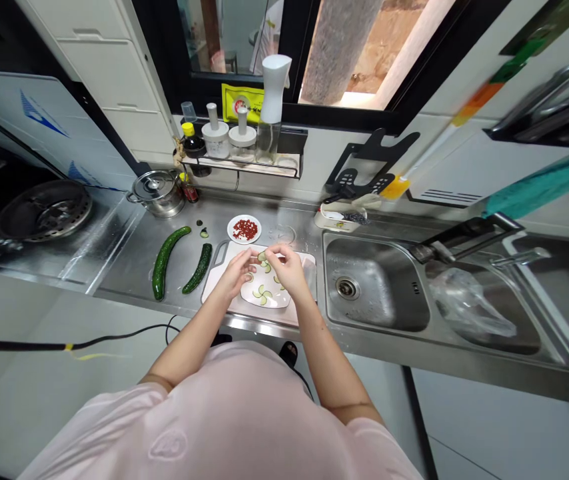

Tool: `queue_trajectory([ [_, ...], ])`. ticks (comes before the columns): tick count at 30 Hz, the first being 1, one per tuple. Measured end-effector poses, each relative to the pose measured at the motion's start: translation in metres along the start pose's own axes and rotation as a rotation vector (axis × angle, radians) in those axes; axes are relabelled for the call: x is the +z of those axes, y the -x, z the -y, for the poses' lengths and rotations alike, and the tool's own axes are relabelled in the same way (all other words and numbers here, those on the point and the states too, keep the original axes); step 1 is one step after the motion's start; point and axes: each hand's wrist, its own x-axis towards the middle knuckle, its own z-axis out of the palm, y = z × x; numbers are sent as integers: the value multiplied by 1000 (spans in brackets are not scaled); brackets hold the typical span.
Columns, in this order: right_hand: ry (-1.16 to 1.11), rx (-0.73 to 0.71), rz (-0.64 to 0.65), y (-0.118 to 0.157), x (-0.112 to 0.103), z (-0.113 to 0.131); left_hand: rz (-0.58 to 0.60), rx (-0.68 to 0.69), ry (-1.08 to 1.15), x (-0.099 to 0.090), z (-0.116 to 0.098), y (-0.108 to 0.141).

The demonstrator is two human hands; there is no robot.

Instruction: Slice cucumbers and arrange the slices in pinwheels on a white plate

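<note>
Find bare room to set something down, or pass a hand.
Bare steel runs left of the longer cucumber to the counter seam; a narrower strip separates it from the shorter cucumber. The left basin looks open. Crowded: cutting board, bearing the white plate under left hand and right hand; right basin, with a plastic bag.

Both bare forearms reach up from the lower part of the frame, angling inward, and here the left hand (240,272) curls its fingers near the centre while the right hand (284,265), just beside it, bends at the wrist and pinches.
</note>
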Motion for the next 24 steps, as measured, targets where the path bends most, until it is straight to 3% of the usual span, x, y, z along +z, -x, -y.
queue_trajectory([
  [5, -13, -15, -5, -1, -1, 2, 193, -381, 254, -3, 10, -4],
  [8, -51, -16, -1, 0, 0, 2, 317, -495, 393, 1, 10, -3],
  [12, -105, 8, 27, 0, 0, 2, 392, -593, 445, 7, 8, 0],
  [16, -102, 12, 33, 0, -2, 3, 385, -593, 431, 9, 7, 2],
  [24, -48, -12, 37, 1, -4, 4, 340, -410, 379, 0, -2, -2],
])
